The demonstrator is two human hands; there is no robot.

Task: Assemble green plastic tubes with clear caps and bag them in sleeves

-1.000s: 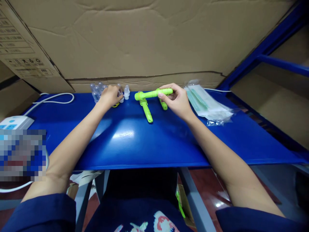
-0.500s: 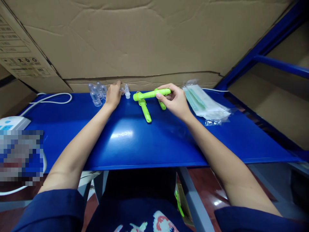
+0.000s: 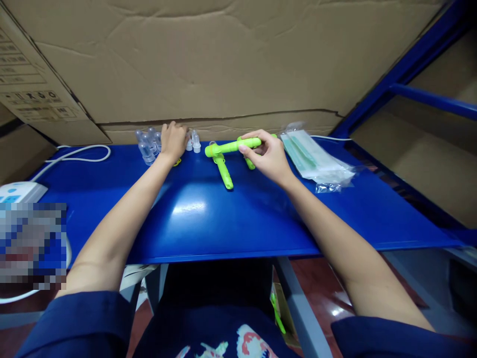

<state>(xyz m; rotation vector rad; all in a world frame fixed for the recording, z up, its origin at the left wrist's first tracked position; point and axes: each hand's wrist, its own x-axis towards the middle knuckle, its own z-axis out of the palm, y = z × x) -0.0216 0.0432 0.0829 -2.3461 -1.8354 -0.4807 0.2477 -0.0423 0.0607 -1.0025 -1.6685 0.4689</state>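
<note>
My right hand (image 3: 269, 154) is closed on a lime-green plastic stick (image 3: 233, 145), held level between thumb and fingers. Its left end lies over a second green stick (image 3: 224, 171) that slants toward me. Another green piece (image 3: 250, 161) is partly hidden behind my right hand. My left hand (image 3: 173, 141) reaches over the back of the table with its fingers apart and tips partly hidden. To its left stand several small clear bottles (image 3: 148, 154), and two clear nozzle-like pieces (image 3: 196, 143) stand just to its right. Under its palm, a small yellow-green piece (image 3: 178, 162) peeks out.
Plastic-wrapped packs, white and pale green (image 3: 316, 159), lie right of my right hand. A cardboard wall (image 3: 238, 64) backs the blue table (image 3: 231, 233). A white power strip (image 3: 22, 193) and its cable (image 3: 82, 153) are at the left.
My left hand has shifted slightly left and back, its fingers now spread. A second nozzle-like piece and the yellow-green piece have come into view. My right hand keeps its hold, almost still.
</note>
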